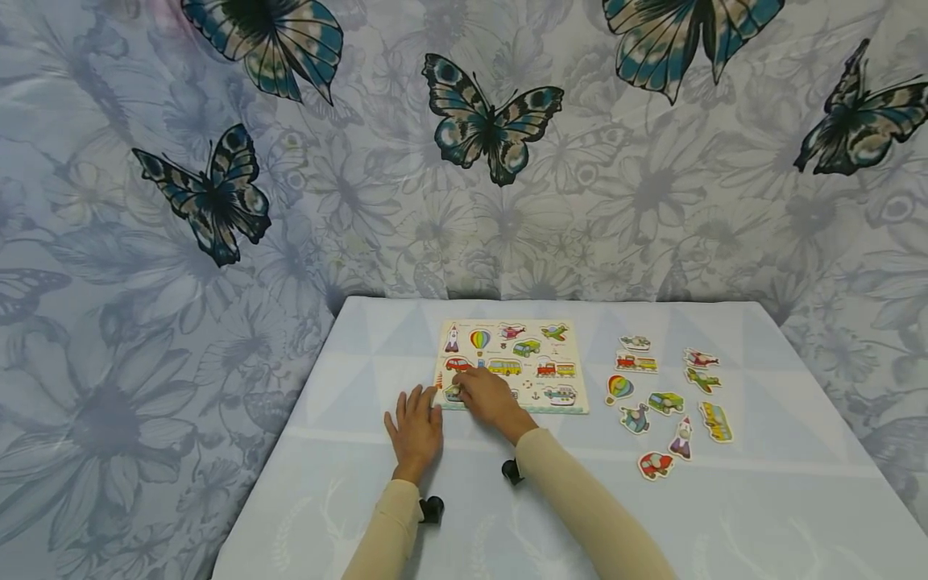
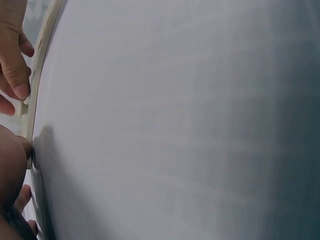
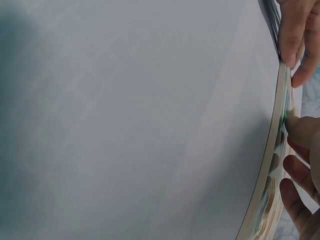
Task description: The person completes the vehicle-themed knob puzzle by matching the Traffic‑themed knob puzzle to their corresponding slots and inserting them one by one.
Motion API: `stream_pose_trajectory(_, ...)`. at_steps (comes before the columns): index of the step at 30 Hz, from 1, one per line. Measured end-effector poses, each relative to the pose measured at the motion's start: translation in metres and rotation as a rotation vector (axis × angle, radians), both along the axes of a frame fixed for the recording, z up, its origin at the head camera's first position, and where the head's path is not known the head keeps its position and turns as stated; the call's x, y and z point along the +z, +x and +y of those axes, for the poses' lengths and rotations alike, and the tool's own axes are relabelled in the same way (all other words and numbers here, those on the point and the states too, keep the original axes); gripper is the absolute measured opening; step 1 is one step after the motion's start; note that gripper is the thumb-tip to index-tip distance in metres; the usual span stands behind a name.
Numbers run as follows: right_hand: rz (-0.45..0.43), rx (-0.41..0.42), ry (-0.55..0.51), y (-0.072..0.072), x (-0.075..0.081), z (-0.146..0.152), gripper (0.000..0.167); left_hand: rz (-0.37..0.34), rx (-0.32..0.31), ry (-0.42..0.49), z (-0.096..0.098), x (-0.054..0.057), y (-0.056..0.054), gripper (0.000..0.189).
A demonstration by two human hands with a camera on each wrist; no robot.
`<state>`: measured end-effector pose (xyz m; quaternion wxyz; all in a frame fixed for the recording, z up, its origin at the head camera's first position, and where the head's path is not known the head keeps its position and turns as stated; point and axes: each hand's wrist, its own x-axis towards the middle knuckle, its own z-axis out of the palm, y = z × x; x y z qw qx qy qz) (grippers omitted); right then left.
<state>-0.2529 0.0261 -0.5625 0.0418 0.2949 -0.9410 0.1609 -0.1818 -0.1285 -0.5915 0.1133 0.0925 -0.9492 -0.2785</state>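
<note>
A wooden puzzle board [image 1: 536, 325] printed with coloured vehicles lies toward the back of the table. Over its lower left corner, my right hand [image 1: 491, 398] pinches a small pale knob [image 2: 23, 108] of a puzzle piece [image 1: 453, 394]. That piece is low on the board and partly covered by the fingers; its picture cannot be made out. My left hand [image 1: 416, 432] rests at the board's left front corner, fingers extended, with fingertips right at the edge. In the right wrist view, the left fingers [image 3: 290, 47] touch the board's end.
Several loose puzzle pieces lie right of the board, among them a balloon [image 1: 619, 388], a train [image 1: 636, 363], a rocket [image 1: 681, 440], a yellow bus [image 1: 716, 422] and a red car [image 1: 656, 465]. A butterfly-patterned cloth [image 1: 391, 234] hangs behind the table [image 1: 348, 370].
</note>
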Motion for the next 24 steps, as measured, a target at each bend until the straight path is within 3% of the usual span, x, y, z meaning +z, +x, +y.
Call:
stream_pose_trajectory(10,-0.054,-0.058,-0.028,-0.009,0.000,0.031,0.026,-0.027,0.005,0.017,0.000,0.001,0.001,0.036)
stream_pose_trajectory(24,-0.057,-0.160,-0.014,-0.021,0.003,0.097,0.024,-0.046,0.017,0.011,0.001,-0.003,-0.002,0.038)
